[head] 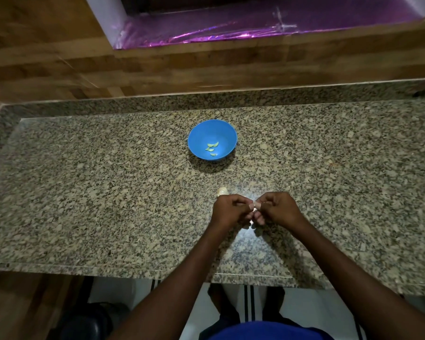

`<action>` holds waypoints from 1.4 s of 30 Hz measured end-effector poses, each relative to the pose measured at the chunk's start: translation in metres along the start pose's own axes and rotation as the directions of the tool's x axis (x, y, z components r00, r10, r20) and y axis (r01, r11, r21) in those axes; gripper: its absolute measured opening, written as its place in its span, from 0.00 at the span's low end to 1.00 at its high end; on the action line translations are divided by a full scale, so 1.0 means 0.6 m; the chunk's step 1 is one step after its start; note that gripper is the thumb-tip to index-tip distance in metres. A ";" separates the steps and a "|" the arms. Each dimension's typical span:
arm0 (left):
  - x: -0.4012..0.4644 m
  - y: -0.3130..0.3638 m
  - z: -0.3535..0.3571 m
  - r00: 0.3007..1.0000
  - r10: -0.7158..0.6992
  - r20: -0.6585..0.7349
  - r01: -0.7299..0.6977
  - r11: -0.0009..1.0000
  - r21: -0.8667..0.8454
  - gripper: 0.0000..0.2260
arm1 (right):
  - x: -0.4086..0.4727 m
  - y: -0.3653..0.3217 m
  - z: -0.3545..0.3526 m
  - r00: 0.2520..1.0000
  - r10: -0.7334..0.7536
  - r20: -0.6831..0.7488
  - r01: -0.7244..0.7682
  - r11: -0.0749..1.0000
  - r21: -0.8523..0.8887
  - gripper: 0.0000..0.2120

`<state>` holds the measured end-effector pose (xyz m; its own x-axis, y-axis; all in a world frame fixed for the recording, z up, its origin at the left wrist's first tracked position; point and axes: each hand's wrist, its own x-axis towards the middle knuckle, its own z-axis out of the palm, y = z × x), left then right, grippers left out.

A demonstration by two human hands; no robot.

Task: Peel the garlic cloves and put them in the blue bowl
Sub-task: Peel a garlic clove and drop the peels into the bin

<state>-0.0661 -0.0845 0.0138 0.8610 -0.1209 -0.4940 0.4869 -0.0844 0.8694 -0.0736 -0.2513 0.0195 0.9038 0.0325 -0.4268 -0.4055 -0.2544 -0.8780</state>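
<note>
Both hands are meeting near the granite counter's (pixel 84 192) near edge: the left hand (pixel 227 211) and right hand (pixel 277 208) are each pinching one garlic clove (pixel 255 207) between curled fingers. Four peeled cloves (pixel 212 148) are lying in the blue bowl (pixel 212 139) farther back; one garlic piece (pixel 222 191) is sitting just beyond the left hand.

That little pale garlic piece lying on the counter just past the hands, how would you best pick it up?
Pinch the garlic piece across its narrow sides with thumb and forefinger, coming straight down from above. It lies low on the granite counter, apart from the blue bowl; the left hand crowds its near side.
</note>
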 end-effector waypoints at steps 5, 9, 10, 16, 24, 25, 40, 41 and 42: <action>0.000 0.008 0.004 0.999 -0.005 0.039 0.008 0.998 -0.070 0.02 | -0.001 -0.015 -0.018 0.988 -0.015 0.153 0.050 0.973 -0.225 0.14; -0.005 0.016 0.005 0.996 0.048 0.076 -0.043 0.997 -0.064 0.04 | -0.004 -0.020 -0.020 0.944 0.164 0.288 -0.206 0.970 0.125 0.14; -0.008 0.017 0.005 0.995 0.056 0.082 -0.051 0.997 -0.056 0.03 | -0.003 -0.018 -0.020 0.919 0.206 0.336 -0.286 0.935 0.209 0.14; -0.006 0.019 -0.004 0.985 0.147 0.085 -0.154 0.985 0.083 0.03 | 0.012 -0.011 -0.033 0.730 0.337 0.595 -0.634 0.659 0.405 0.13; 0.008 0.031 -0.015 0.988 -0.147 0.051 0.147 0.989 0.001 0.02 | -0.019 -0.015 0.003 0.978 -0.189 0.082 0.206 0.899 -0.385 0.16; 0.010 0.030 -0.017 0.977 -0.207 0.056 0.210 0.977 -0.045 0.02 | -0.019 -0.005 0.009 0.947 -0.310 0.086 0.306 0.784 -0.541 0.14; 0.023 0.018 -0.008 1.000 -0.010 0.010 0.010 0.999 0.044 0.04 | 0.000 -0.022 0.000 0.903 0.358 0.236 -0.418 0.859 0.297 0.15; 0.026 0.018 -0.008 1.000 0.001 0.009 -0.002 0.998 0.065 0.03 | 0.003 -0.018 -0.005 0.912 0.330 0.242 -0.389 0.883 0.263 0.16; 0.026 0.021 -0.008 1.000 0.005 0.011 -0.006 0.996 0.094 0.03 | 0.003 -0.016 -0.009 0.935 0.285 0.211 -0.328 0.922 0.208 0.16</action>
<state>-0.0456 -0.0825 0.0169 0.8617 -0.1323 -0.4899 0.4658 -0.1766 0.8671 -0.0672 -0.2538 0.0281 0.7006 0.1617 -0.6951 -0.6984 -0.0444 -0.7143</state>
